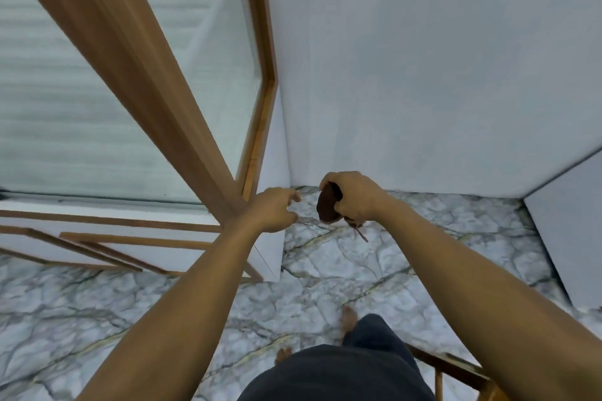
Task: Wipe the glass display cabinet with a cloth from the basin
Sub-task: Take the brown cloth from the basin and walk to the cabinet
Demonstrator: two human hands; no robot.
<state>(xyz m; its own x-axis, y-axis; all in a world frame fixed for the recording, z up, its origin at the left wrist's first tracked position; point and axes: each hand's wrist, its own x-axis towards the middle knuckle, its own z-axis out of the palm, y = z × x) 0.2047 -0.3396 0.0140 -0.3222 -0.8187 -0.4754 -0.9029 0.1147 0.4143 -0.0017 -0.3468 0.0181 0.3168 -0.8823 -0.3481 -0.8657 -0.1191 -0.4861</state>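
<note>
The glass display cabinet [81,101] fills the left side, with wooden frame posts [136,75] and a narrower side pane [221,52]. My right hand [353,197] is shut on a balled-up dark brown cloth [327,205], held in the air just right of the cabinet's corner; a thin thread hangs below it. My left hand [275,208] hovers beside the corner post, fingers loosely spread, holding nothing. The two hands are a short gap apart. No basin is in view.
A white wall [423,58] rises right behind the cabinet's corner, and a white panel [573,238] stands at the far right. The floor is marble-patterned tile [358,270]. My bare feet and dark trousers [342,371] show below. A wooden piece [456,371] lies at lower right.
</note>
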